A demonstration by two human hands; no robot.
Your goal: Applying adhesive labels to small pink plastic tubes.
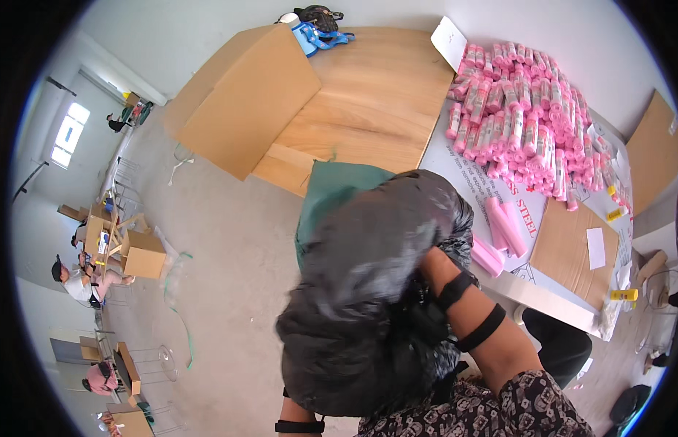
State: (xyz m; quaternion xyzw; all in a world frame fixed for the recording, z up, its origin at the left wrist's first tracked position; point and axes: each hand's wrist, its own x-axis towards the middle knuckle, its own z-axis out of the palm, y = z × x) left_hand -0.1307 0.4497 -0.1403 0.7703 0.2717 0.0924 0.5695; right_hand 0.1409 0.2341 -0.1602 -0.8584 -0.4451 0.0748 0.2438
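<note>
A big, bulging black plastic bag (353, 269) fills the middle of the view, held up against my body and partly blurred. From the right my right hand (432, 264) grips its folds, closed, with the fingers buried in the plastic. Two black straps circle that forearm. Of my left arm only the strapped forearm (299, 414) shows at the lower edge; the bag hides the left hand. Behind the bag, a green sack (339, 182) hangs at the wooden table's near corner. Several pink rolls (503, 229) lie on the covered table just to the right.
A large cardboard box (251, 95) rests on the wooden table (375, 87). Many wrapped pink rolls (514, 109) are heaped on the right table, near a flat cardboard sheet (572, 247) and a yellow roll (624, 295). People sit among boxes far left.
</note>
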